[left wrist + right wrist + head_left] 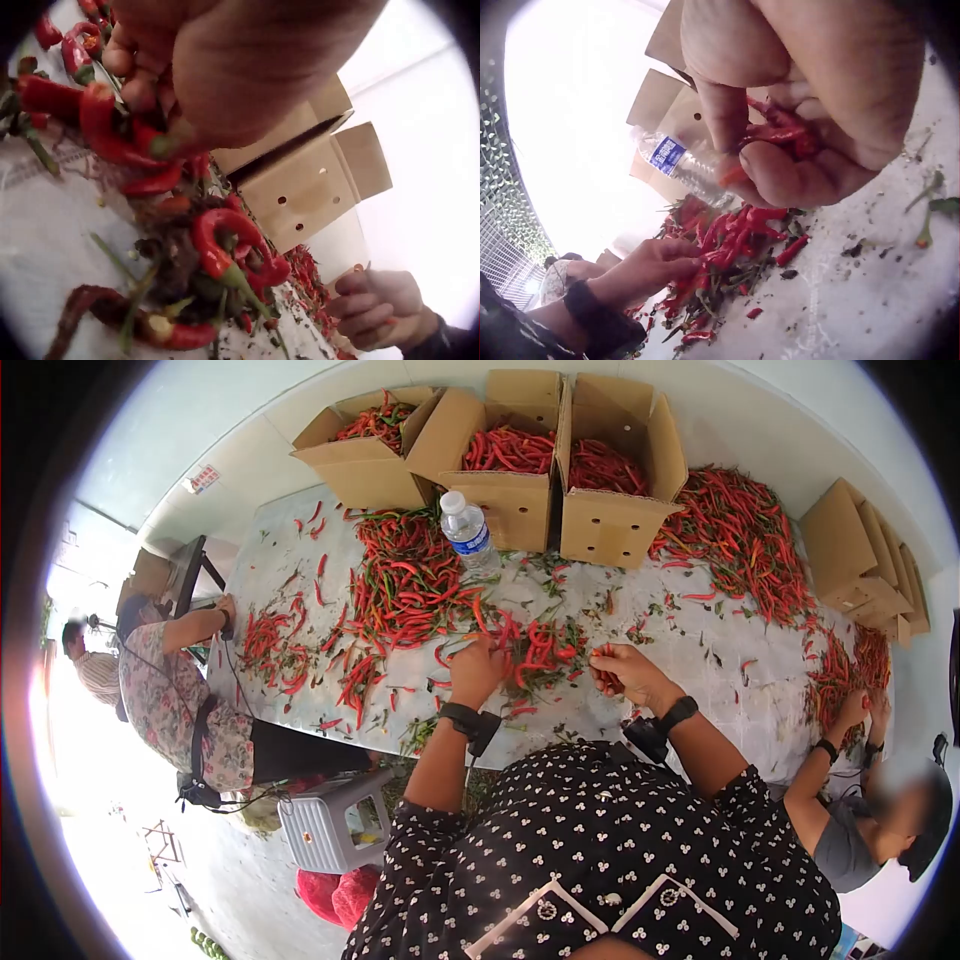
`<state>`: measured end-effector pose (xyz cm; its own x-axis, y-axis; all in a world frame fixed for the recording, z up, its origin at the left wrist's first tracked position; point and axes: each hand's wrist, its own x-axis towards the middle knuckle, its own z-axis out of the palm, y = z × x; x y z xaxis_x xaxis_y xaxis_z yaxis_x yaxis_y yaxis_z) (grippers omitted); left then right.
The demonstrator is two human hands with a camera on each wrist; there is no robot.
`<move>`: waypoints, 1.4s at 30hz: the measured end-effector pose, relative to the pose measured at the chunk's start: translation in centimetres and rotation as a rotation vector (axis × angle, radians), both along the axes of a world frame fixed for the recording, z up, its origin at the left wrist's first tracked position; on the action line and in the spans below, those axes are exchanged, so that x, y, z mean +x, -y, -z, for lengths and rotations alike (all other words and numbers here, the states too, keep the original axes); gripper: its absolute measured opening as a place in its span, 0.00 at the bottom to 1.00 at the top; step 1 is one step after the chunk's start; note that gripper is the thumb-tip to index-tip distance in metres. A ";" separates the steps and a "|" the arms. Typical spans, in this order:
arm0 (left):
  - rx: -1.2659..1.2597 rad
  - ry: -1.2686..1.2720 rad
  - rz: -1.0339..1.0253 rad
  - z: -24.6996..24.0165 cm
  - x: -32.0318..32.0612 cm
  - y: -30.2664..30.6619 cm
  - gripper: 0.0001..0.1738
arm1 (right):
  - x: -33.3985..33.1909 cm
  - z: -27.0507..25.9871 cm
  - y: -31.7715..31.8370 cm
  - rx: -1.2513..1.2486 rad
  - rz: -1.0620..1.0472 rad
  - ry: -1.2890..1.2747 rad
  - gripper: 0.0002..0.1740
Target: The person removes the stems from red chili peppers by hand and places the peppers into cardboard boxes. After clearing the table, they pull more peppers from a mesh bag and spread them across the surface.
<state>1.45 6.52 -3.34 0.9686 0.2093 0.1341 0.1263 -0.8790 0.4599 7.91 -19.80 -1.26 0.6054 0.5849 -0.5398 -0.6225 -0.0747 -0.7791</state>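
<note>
My left hand (478, 670) is at the near edge of a small heap of red chilies (540, 650) on the table. In the left wrist view its curled fingers grip a red chili (109, 135); the palm hides part of the grip. Curved chilies (232, 244) and dark dried scraps lie just below. To the right, my right hand (635, 675) is raised above the table, its fingers curled round several red chilies (784, 135), which show between thumb and palm in the right wrist view.
A larger chili pile (405, 580) lies at the left behind my hands, beside a water bottle (467, 530). Open cardboard boxes (620, 530) of chilies line the back. Another pile (735, 540) is at back right. One person (185, 690) works at the left, another (850, 810) at the right.
</note>
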 end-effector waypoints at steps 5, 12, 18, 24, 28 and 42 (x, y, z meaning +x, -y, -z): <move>-0.618 -0.095 -0.103 -2.0 0.2 0.7 0.10 | 0.8 0.2 -2.2 0.061 -0.101 0.043 0.09; -1.080 -0.023 0.035 -4.0 -0.4 4.0 0.09 | 0.6 -0.6 -5.7 0.124 -0.032 -0.003 0.09; -0.979 -0.116 0.096 -4.1 -0.7 5.0 0.09 | 0.3 -0.7 -5.8 0.058 -0.012 0.219 0.08; -0.234 0.197 0.085 -3.5 0.3 6.2 0.08 | 0.3 -1.2 -5.8 -0.072 -0.096 0.707 0.09; -0.217 0.054 0.137 -3.4 -0.6 5.3 0.08 | 0.2 -4.8 -4.5 0.090 -0.099 0.428 0.09; -0.510 -0.135 0.001 -0.9 -5.2 0.1 0.09 | -0.2 -1.5 9.1 0.190 0.306 0.022 0.08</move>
